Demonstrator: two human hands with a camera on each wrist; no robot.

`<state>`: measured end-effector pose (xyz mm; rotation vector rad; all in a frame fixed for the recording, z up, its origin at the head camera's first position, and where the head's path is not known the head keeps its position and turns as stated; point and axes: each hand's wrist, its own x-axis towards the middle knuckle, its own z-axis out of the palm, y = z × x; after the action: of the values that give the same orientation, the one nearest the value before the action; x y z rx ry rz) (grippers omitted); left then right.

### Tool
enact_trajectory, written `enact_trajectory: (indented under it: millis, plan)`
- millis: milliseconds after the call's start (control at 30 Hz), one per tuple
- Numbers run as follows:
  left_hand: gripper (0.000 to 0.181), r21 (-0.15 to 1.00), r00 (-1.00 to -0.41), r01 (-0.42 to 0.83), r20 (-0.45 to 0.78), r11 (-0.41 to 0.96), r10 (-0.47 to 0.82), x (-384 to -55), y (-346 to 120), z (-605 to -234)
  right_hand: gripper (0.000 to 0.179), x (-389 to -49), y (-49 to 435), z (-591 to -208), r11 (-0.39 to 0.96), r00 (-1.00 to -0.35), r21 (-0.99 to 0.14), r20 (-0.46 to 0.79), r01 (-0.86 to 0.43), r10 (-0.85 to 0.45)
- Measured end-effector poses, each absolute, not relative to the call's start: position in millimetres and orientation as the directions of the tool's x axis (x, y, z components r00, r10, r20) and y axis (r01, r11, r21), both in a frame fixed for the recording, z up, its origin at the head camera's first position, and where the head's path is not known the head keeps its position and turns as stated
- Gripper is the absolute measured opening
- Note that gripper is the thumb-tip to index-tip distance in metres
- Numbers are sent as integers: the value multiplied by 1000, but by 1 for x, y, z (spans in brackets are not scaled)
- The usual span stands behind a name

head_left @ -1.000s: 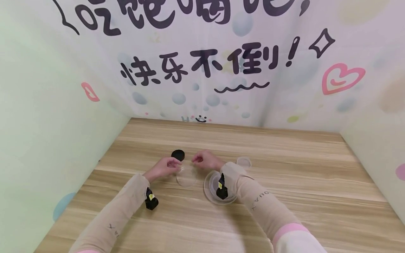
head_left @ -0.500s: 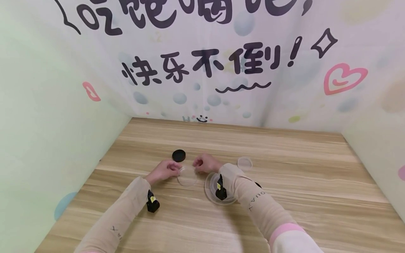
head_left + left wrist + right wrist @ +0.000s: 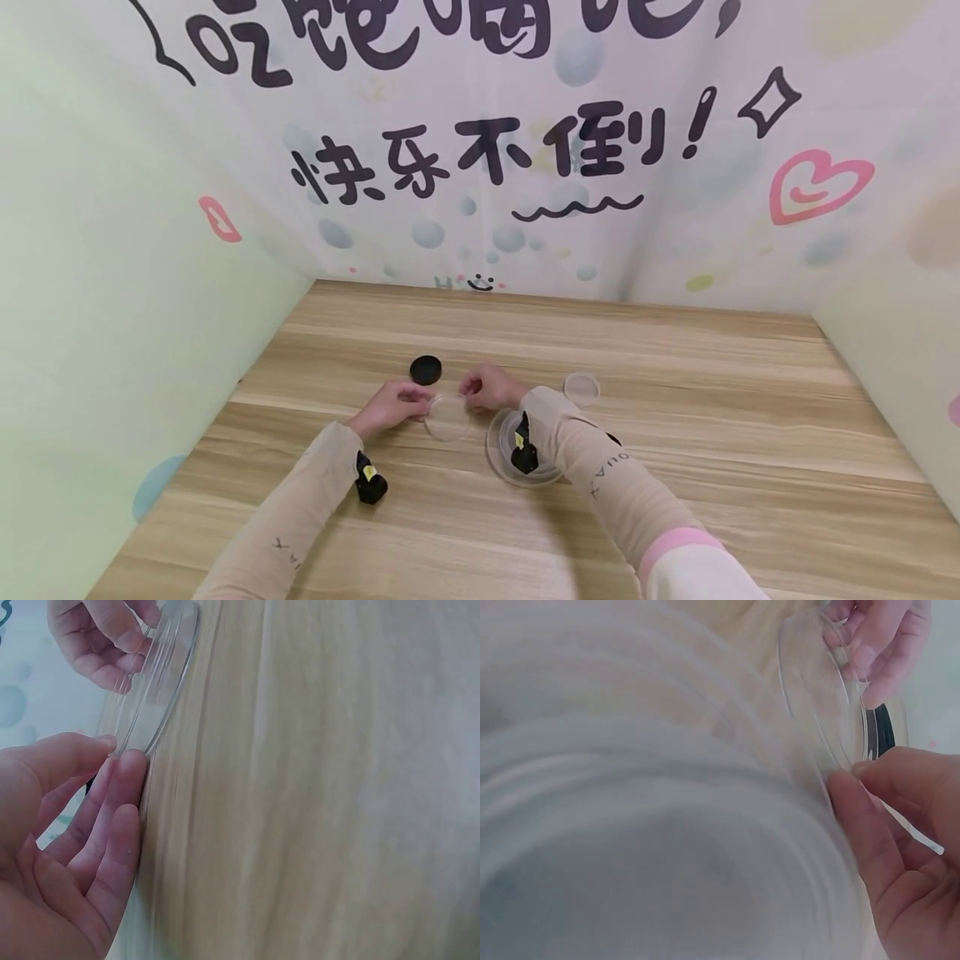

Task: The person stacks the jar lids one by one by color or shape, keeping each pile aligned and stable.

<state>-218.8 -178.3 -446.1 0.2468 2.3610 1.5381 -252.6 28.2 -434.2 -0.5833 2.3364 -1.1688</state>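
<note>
A clear, shallow round plastic lid lies flat between my hands, close over the wooden table. My left hand pinches its left rim between thumb and fingertips; the left wrist view shows the thumb on top of the lid's edge. On the opposite side my right hand pinches the rim the same way, and in the right wrist view its thumb and index finger meet at the edge. A black round lid sits just behind the left fingers.
Nested clear round containers stand under my right forearm, partly hidden; they loom blurred in the right wrist view. Behind that arm lies a small clear round lid. A dark edge peeks out behind the right sleeve. Printed cloth walls the table's back.
My left hand has come away from beside the black lid to the clear lid's rim. The right hand has moved slightly down, and its fingers have closed on the opposite rim.
</note>
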Motion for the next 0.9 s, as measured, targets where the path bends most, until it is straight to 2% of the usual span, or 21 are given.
enact_trajectory:
  millis: [167, 433, 667, 900]
  plan:
    - [24, 898, -942, -37, -178, 438, 286, -221, -177, -445, 17, -255, 30, -433, 553, -793, -814, -214, -178, -570]
    - [22, 854, -948, -12, -175, 520, 266, -233, -167, -428, 20, -263, 44, -418, 555, -816, -788, -120, -268, -565]
    - [25, 854, -943, 24, -154, 520, 296, -232, -148, -410, 22, -264, 63, -403, 532, -807, -811, -135, -244, -576]
    - [29, 868, -932, 2, -179, 497, 316, -237, -128, -412, 22, -258, 84, -394, 545, -786, -787, -131, -287, -604]
